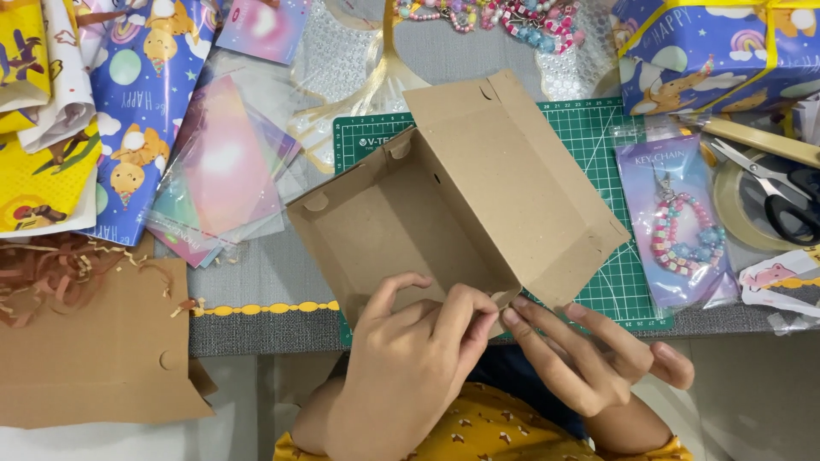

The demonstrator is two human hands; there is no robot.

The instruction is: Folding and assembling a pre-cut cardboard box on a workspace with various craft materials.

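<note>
an open brown cardboard box with a hinged lid (444,205) sits tilted in front of the person, its empty inside facing up and its lid flap thrown back away from the hands, over a green cutting mat with a white grid (589,128). the left hand (410,358) is curled over the near edge of the box, fingers bent and pinching the cardboard rim at the near corner, so it is closed on the box rather than spread wide. the right hand (589,354) sits just beside it, touching fingertips with the left at that same corner, its fingers long and only loosely bent, pressing against the box wall without wrapping around anything. beyond the right hand, further out to its side, a clear packet holding a pink and blue beaded keychain (675,222) lies on the mat's edge, and past that are black-handled scissors (777,192) resting on a roll of clear tape (739,209). far above the right hand stands a gift wrapped in blue cartoon paper with a yellow ribbon (717,51). out beyond the left hand, a flat sheet of brown cardboard (94,350) lies near the table edge with a tangle of brown shredded paper (51,273) on its far side. further off from the left hand are shiny iridescent sheets in clear sleeves (222,162) and rolls of blue and yellow wrapping paper (85,102). loose strings of coloured beads (504,17) lie at the far edge, well away from both hands.
</note>
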